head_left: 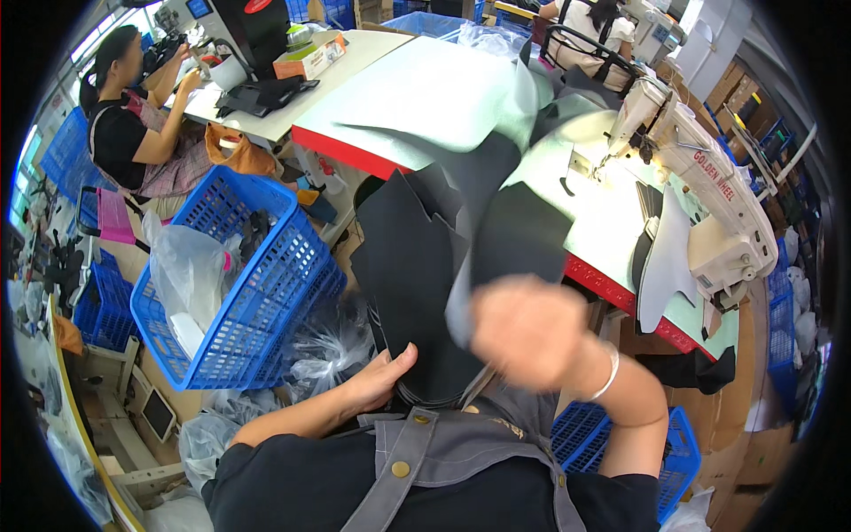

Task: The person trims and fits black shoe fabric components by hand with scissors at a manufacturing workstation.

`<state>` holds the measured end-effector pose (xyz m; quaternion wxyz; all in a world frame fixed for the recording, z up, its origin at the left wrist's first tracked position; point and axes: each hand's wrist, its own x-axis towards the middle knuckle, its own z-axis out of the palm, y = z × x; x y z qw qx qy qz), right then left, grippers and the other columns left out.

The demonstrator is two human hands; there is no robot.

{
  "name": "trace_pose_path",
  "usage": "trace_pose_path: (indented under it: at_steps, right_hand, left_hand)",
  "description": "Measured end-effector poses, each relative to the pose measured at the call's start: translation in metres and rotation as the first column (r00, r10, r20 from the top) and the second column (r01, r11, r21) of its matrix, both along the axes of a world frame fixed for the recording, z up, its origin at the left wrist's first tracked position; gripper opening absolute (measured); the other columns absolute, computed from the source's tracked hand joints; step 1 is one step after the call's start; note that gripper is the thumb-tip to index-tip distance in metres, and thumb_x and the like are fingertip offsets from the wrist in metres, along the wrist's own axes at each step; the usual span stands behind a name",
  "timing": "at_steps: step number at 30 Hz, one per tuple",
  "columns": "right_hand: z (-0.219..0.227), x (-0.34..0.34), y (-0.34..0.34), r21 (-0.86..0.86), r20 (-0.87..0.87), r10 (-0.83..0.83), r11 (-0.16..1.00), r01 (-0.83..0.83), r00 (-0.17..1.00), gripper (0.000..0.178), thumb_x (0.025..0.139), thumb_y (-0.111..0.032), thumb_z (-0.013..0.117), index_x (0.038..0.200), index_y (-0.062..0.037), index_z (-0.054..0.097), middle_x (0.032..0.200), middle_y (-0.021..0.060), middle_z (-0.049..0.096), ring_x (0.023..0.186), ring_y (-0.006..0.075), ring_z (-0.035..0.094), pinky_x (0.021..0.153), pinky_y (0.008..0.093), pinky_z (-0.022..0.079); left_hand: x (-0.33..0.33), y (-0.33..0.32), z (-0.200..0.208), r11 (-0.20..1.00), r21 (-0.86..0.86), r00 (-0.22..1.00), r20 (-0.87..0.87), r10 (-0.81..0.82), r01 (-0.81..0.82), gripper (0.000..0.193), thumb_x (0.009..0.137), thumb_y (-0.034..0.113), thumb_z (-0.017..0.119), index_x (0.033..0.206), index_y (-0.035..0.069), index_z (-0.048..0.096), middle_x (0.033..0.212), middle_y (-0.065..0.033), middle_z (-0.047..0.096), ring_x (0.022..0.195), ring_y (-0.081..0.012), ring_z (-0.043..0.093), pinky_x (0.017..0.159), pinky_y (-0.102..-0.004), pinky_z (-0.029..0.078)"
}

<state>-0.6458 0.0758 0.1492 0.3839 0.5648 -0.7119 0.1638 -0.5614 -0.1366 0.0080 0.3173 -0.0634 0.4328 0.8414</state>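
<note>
Left hand (386, 372) props the black stack (412, 293) from below, steadying it; blurred right hand (527, 330) pinches one grey-backed piece (510, 222), peeling it upward.

A stack of flat black cut pieces (412, 275) stands tilted on edge, its lower edge against the left hand (381, 377). One black piece with a grey underside (510, 235) rises curled just above the blurred right hand (527, 332).
</note>
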Motion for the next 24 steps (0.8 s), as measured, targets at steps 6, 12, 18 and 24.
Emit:
trace_pose_path:
  at_steps: [6,12,18,24]
  right_hand:
    - [-0.076,0.038,-0.009,0.211,0.571,0.071,0.95,-0.23,0.818,0.022,0.063,-0.009,0.061,0.084,-0.005,0.062,0.087,0.0042,0.062,0.073,0.0167,0.057,0.053,0.024,0.048]
    - [-0.078,0.059,-0.009,0.307,0.548,-0.188,0.952,0.013,0.815,0.017,0.063,-0.008,0.063,0.08,-0.0065,0.061,0.074,0.0013,0.059,0.068,0.0158,0.056,0.055,0.0258,0.048]
    - [-0.078,0.06,-0.005,0.16,0.845,-0.062,0.977,-0.14,0.532,0.023,0.063,-0.003,0.064,0.086,-0.0032,0.064,0.077,0.0097,0.066,0.072,0.0232,0.063,0.062,0.0322,0.051]
    - [-0.059,0.047,-0.01,0.014,0.987,0.019,0.979,-0.202,0.16,0.021,0.082,-0.009,0.063,0.1,-0.0002,0.064,0.081,0.0135,0.068,0.068,0.0246,0.066,0.061,0.0317,0.053]
  left_hand:
    - [0.006,-0.007,-0.006,0.999,-0.009,0.998,-0.057,-0.035,0.035,0.068,0.085,0.048,0.059,0.13,0.0,0.039,0.124,-0.01,0.051,0.111,-0.0182,0.051,0.093,-0.0345,0.043]
    - [0.006,-0.001,0.002,0.997,-0.047,0.984,-0.161,-0.071,0.064,0.057,0.088,0.038,0.058,0.126,-0.001,0.043,0.117,-0.0087,0.055,0.105,-0.0178,0.055,0.092,-0.0355,0.043]
    - [0.004,0.009,0.004,0.981,0.138,0.981,0.159,0.112,-0.135,0.031,0.091,0.022,0.049,0.111,-0.001,0.055,0.106,-0.0109,0.061,0.098,-0.0183,0.059,0.088,-0.0337,0.046]
    - [0.005,0.012,0.004,0.99,-0.095,0.994,0.011,0.11,-0.109,0.03,0.083,0.005,0.059,0.112,-0.002,0.055,0.108,-0.0097,0.06,0.097,-0.0166,0.059,0.083,-0.0303,0.048]
